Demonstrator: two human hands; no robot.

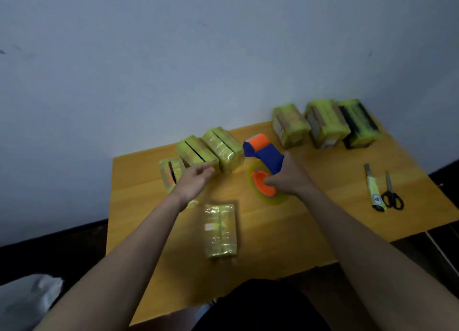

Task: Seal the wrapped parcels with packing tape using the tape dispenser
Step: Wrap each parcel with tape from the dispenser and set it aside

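A yellow-green wrapped parcel [220, 231] lies flat on the wooden table [285, 231] in front of me. My right hand [289, 178] grips the blue and orange tape dispenser [264, 154], with its yellowish tape roll [265, 188] under my fingers. My left hand [196, 180] hovers with fingers relaxed and straight, holding nothing, just in front of a row of three wrapped parcels [211, 149] at the back left. Three more wrapped parcels [325, 124] stand in a row at the back right.
A utility knife [374, 188] and black-handled scissors [392, 194] lie near the table's right edge. A wall rises behind the table. Something white [27, 298] sits on the dark floor at the lower left.
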